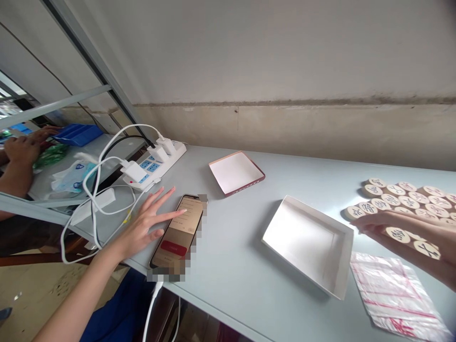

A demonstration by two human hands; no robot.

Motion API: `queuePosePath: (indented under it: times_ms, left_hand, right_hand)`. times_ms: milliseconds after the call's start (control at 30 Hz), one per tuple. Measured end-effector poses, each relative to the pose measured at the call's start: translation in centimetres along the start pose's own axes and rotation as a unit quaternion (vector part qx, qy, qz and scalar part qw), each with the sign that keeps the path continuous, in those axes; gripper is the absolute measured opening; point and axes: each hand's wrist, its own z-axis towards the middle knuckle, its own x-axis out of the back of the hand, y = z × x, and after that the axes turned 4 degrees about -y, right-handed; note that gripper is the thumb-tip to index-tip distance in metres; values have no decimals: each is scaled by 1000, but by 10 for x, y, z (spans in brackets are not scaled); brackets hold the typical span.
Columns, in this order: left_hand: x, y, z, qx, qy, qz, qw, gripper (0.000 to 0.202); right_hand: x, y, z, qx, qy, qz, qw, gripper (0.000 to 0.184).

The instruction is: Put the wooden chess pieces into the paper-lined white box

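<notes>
Pale grey table (228, 237) pushed up against a wall (249, 57), grey above w/ a stained beige band below; metal frame (55, 105) on the L, another person's hands (23, 149) beyond it nr a blue tray (80, 135). Phone (178, 232) lies flat, screen up, by the table's front edge, beside a white power strip (153, 167). Its long axis slants: top end aims at the wall & a bit R, bottom end (white cable (151, 304) there) at the front edge.

Hands well apart. L hand (147, 221): fingers spread, index over the screen. R hand (384, 222) is at the near-left side of the round pieces (407, 202), set out in rows; can't tell if it grips one, view's poor. Open white box (302, 242) & plastic bag (399, 294) nearby.
</notes>
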Motion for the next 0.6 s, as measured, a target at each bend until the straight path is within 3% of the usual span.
queuePosePath:
  times_ms: [600]
  left_hand:
    - [-1,-5,10,-5,-1,-11,1000,71]
  right_hand:
    - [-5,6,-6,9,-18,-26,999,30]
